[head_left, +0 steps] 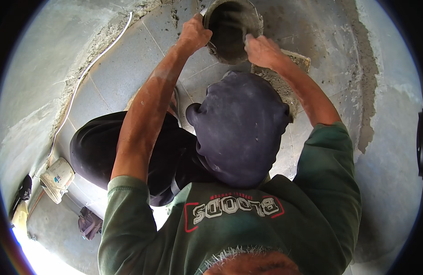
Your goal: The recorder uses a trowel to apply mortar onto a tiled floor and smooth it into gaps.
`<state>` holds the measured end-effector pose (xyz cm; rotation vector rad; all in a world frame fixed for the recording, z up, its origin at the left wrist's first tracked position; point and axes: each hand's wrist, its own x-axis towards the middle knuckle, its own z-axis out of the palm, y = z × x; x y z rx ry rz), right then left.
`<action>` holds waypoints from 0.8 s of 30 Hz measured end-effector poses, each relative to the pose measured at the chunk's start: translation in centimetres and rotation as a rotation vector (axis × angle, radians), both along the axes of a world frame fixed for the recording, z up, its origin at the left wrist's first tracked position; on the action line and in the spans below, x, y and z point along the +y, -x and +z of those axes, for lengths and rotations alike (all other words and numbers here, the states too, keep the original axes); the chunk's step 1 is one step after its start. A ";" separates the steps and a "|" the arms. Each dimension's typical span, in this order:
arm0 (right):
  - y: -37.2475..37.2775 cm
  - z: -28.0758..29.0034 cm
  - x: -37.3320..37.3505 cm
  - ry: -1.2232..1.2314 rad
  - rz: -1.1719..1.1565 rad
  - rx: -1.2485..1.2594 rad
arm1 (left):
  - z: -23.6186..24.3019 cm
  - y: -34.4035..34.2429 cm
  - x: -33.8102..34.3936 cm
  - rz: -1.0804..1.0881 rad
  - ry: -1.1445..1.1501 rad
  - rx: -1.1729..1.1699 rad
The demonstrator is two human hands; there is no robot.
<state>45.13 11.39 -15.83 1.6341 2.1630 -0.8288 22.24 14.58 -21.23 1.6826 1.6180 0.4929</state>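
Note:
A grey, mortar-smeared bucket (227,57) is tilted on the tiled floor at the top of the view, its mouth toward me. My left hand (195,32) is closed on the bucket's left rim. Inside the right side of the mouth, my right hand (263,51) has its fingers curled; what they hold is hidden. Dark, wet-looking residue coats the bucket's inside. Beneath my right forearm lies a shallow rectangular tray or board (303,57) caked with mortar, partly covered by my dark-clothed knee (241,128).
A white cable (93,63) runs along the rough left wall base. At lower left are a tipped white bucket (58,178) and a dark crumpled bag or cloth (89,223). A rough mortar strip (368,78) follows the right wall.

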 end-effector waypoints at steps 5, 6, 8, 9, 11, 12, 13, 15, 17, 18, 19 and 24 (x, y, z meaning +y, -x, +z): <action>-0.9 -0.1 0.8 -0.332 0.063 -0.206 | 0.4 -0.1 -0.3 0.000 0.038 -0.012; -1.3 -0.2 0.8 -0.328 0.081 -0.171 | 0.6 -0.1 -0.3 0.014 0.098 -0.026; -2.0 -0.5 0.2 -0.313 0.066 -0.160 | 1.0 -0.1 -0.3 0.028 0.099 -0.016; -2.3 -0.6 -0.2 -0.301 0.060 -0.161 | 1.2 -0.2 -0.6 0.032 0.128 -0.009; -2.9 -1.1 -0.9 -0.273 -0.073 -0.106 | 1.7 -0.3 -0.7 0.036 0.156 -0.074; -3.0 -1.4 -1.1 -0.275 -0.088 -0.101 | 1.9 -0.4 -0.7 0.048 0.203 -0.139; -2.9 -1.8 -1.1 -0.242 -0.102 -0.061 | 2.1 -0.4 -0.7 0.023 0.197 -0.146; -2.6 -2.7 -1.1 -0.203 -0.120 -0.035 | 2.4 -0.5 -0.9 0.032 0.222 -0.155; -2.5 -3.3 -1.5 0.051 -0.093 0.128 | 2.6 -0.4 -0.9 0.051 0.262 -0.136; -2.9 -3.5 -2.1 0.075 -0.078 0.101 | 2.6 -0.4 -0.8 0.040 0.259 -0.138; -3.4 -3.7 -3.5 -0.134 -0.154 0.238 | 2.4 -0.2 -1.0 0.063 0.272 -0.148; -10.1 -4.0 -13.9 -0.497 -0.311 0.324 | 1.7 0.4 -0.8 0.124 0.257 -0.284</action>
